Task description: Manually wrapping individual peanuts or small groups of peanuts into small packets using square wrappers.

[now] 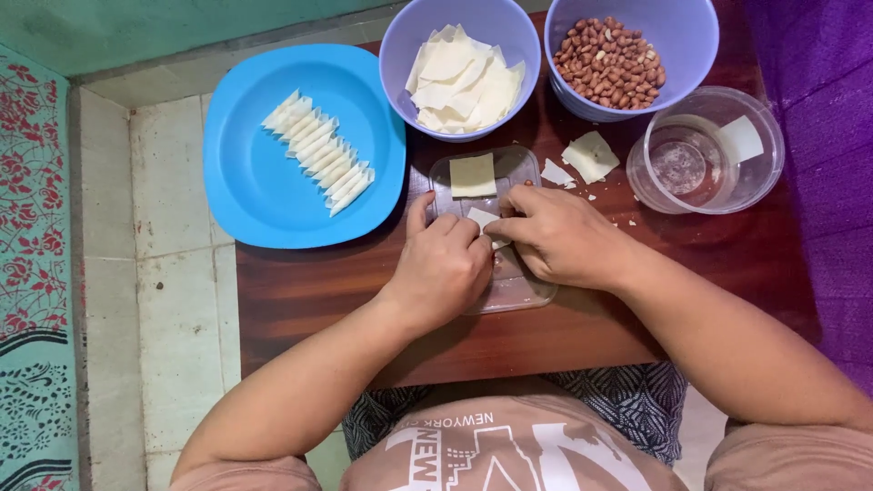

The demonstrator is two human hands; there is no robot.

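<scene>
Both forearms enter from the bottom of the frame and meet at centre over a clear plastic lid [509,164] lying flat on the dark wooden surface [300,291]. From my remote view, my left hand [443,268] is curled, its fingers [455,227] closed down on a small white wrapper [483,218]. My right hand [556,236] meets it from the right side, its fingers [509,227] pinched on the same piece. Whether a nut sits inside the fold I cannot tell; the hands cover it.

A second wrapper square [473,175] lies flat on the lid just above the hands, untouched.

Upper centre: a lilac bowl [400,41] holds a loose stack of cut wrappers. Upper right: a matching bowl [687,36] holds peanuts [609,62]. Right of centre: a clear tub [759,150] with what looks like a little water, and scraps of wrapper [589,156] on the wood beside it. Upper left: a blue plate [255,182] carries a neat diagonal row of finished rolls [318,153].

Assessment: the roll in hand should be kept tight and even, both thumbs pressing together, the edge sealed flat so it matches the row on the plate. Work should stay over the lid, clear of the spare square.
</scene>
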